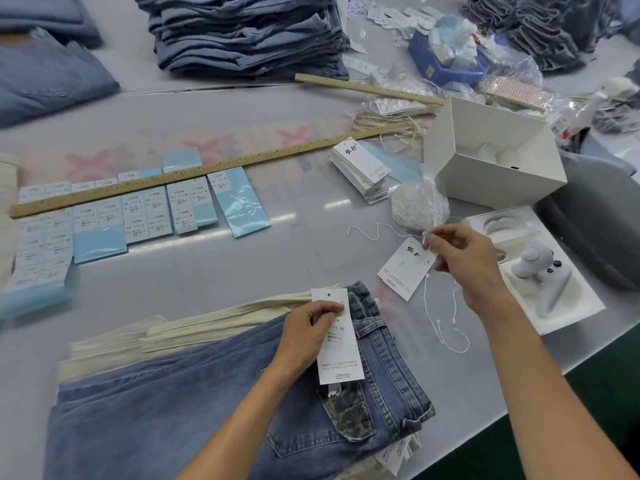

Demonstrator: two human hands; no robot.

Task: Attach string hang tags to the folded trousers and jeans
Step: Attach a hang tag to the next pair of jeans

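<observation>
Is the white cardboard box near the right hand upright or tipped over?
Tipped. The white box lies tilted on its side, its open mouth facing the camera, showing a white divider insert inside and nothing else visible.

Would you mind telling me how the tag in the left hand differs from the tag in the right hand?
The left hand's tag is long and narrow, lies on the blue jeans, and its hole is empty. The right hand's tag is shorter and wider, tilted above the table, with white string hanging. Both are white and printed.
</observation>
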